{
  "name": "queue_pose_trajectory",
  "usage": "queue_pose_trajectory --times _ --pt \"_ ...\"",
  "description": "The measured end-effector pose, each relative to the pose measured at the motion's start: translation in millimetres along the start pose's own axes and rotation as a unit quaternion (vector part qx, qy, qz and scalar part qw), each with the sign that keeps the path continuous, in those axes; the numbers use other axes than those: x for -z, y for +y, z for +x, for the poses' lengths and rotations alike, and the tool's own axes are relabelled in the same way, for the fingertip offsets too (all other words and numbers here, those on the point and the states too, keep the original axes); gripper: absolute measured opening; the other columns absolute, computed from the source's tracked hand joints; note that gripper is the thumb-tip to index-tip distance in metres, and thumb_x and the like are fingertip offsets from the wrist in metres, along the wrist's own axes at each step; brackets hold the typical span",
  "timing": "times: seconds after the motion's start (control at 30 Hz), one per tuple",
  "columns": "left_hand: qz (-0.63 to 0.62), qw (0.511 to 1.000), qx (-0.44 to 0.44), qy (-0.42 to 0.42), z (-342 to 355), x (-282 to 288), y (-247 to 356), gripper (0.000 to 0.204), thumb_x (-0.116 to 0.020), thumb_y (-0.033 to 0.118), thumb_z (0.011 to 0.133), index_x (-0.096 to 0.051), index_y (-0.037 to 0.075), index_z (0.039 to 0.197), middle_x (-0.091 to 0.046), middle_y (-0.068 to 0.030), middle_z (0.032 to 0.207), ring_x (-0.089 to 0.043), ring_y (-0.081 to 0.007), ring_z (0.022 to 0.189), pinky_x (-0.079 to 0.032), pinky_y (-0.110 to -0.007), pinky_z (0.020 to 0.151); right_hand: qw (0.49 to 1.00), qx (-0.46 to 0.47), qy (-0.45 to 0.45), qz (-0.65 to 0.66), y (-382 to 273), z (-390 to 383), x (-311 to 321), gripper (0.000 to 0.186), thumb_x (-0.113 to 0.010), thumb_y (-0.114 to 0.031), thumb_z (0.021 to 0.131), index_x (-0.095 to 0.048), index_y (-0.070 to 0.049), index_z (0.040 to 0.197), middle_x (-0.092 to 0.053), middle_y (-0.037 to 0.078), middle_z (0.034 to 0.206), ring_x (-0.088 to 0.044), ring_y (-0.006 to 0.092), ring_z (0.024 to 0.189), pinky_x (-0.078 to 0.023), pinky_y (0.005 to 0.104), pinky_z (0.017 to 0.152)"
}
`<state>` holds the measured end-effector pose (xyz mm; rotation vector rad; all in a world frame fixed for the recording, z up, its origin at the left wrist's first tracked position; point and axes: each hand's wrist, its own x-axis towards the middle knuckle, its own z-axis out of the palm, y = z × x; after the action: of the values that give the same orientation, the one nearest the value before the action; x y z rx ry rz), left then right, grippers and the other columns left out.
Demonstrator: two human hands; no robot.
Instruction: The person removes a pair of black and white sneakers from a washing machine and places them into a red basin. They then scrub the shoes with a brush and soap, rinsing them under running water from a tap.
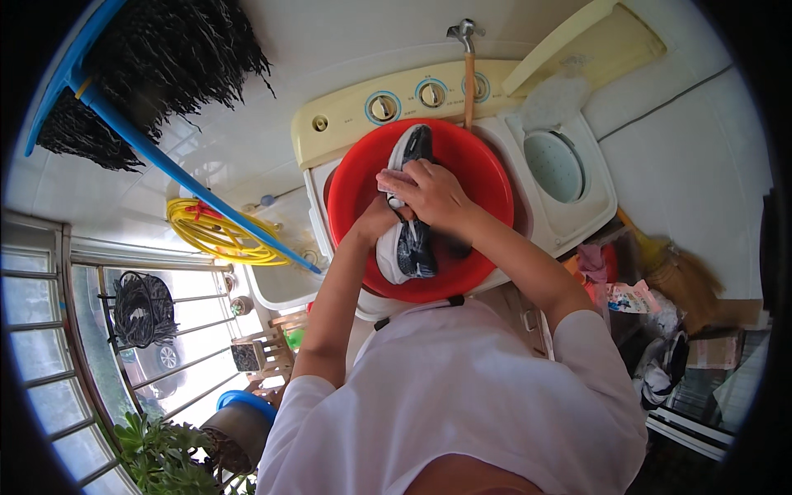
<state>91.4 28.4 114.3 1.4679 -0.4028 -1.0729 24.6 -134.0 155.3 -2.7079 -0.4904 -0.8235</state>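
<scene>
A black and white sneaker (412, 247) is held over a red plastic basin (487, 173), its length running away from me. My left hand (381, 216) grips the sneaker around its middle, with the fingers partly hidden behind it. My right hand (431, 194) is closed on a pinkish cloth or sponge (396, 181) and presses it against the shoe's upper. A dark shape, perhaps a second shoe, lies in the basin beneath my right forearm; it is mostly hidden.
The basin sits on a cream twin-tub washing machine (346, 132), whose spin tub (554, 165) stands uncovered at right. Above is a tap (467, 31) with a hose. At left are a blue-handled mop (177, 169), a coiled yellow hose (206, 235) and a sink (280, 280). A broom (685, 268) leans right.
</scene>
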Motion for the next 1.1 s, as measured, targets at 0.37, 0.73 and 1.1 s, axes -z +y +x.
queue_pose_trajectory --times 0.37,0.73,1.1 --pt "0.019 0.998 -0.040 0.032 1 -3 -18 0.051 -0.075 0.010 0.071 -0.063 -0.004 0.119 -0.070 -0.0105 0.103 -0.068 -0.0216 0.094 -0.054 -0.035 0.087 0.999 -0.004 0.041 0.031 -19 -1 -1 0.051 -0.074 -0.012 0.082 -0.066 -0.022 0.131 -0.055 0.005 0.091 -0.064 0.0250 0.090 -0.057 0.0399 0.073" --pt "0.172 0.979 -0.059 0.089 -4 -6 -25 0.085 -0.079 0.023 0.063 -0.053 0.001 0.140 -0.070 -0.0201 0.117 -0.068 -0.0320 0.110 -0.051 -0.038 0.097 0.994 -0.089 0.064 -0.002 -4 7 14 0.037 -0.071 -0.012 0.086 -0.069 -0.023 0.121 -0.058 0.007 0.090 -0.064 0.0298 0.083 -0.053 0.0430 0.064" --pt "0.143 0.983 -0.055 0.100 -4 -19 -25 0.095 -0.081 0.023 0.061 -0.046 0.002 0.147 -0.069 -0.0199 0.122 -0.066 -0.0306 0.116 -0.049 -0.037 0.099 0.981 -0.164 0.093 -0.041 -23 -2 16 0.043 -0.070 -0.011 0.085 -0.065 -0.022 0.127 -0.055 0.009 0.086 -0.063 0.0325 0.083 -0.054 0.0442 0.066"
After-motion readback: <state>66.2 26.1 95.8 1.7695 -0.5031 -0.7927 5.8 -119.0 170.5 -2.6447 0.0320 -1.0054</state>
